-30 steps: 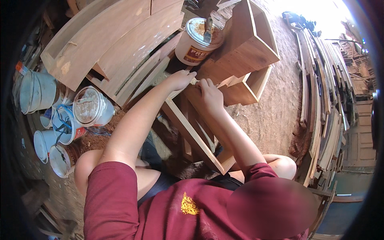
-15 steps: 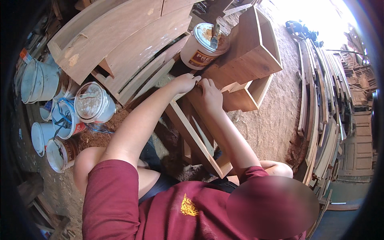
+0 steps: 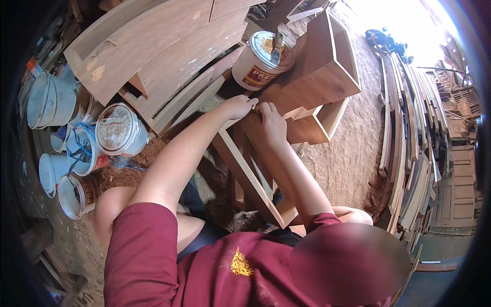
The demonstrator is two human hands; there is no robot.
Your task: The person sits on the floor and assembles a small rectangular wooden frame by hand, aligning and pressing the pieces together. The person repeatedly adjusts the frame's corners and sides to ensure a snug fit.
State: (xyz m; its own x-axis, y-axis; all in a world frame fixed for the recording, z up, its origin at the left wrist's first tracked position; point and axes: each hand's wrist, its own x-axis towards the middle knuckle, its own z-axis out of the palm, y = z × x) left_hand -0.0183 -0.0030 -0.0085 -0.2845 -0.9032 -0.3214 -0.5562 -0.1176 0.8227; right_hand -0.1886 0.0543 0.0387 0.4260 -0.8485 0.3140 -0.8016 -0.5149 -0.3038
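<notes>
Both hands meet over the far end of a wooden drawer frame (image 3: pixel 248 176) that stands between my knees. My left hand (image 3: pixel 239 106) reaches in from the left with its fingers closed, the fingertips almost touching those of the other hand. My right hand (image 3: pixel 272 120) is bent at the wrist, thumb and fingers pinched at the frame's far edge. Whatever lies between the fingertips is too small to make out. Just beyond stands a white bucket (image 3: pixel 255 66) with a putty-smeared lid, and a scraper (image 3: pixel 276 49) rests on that lid.
Stacked wooden drawers (image 3: pixel 327 66) stand to the right of the bucket. A large pale wooden cabinet (image 3: pixel 169 51) lies at the far left. Several used buckets (image 3: pixel 120 130) crowd the left side. Long planks (image 3: pixel 409 138) are piled along the right, beyond the dusty floor (image 3: pixel 353 153).
The hands stay at the same end of the frame, with only a slight shift of the fingers. The whole view has moved very little.
</notes>
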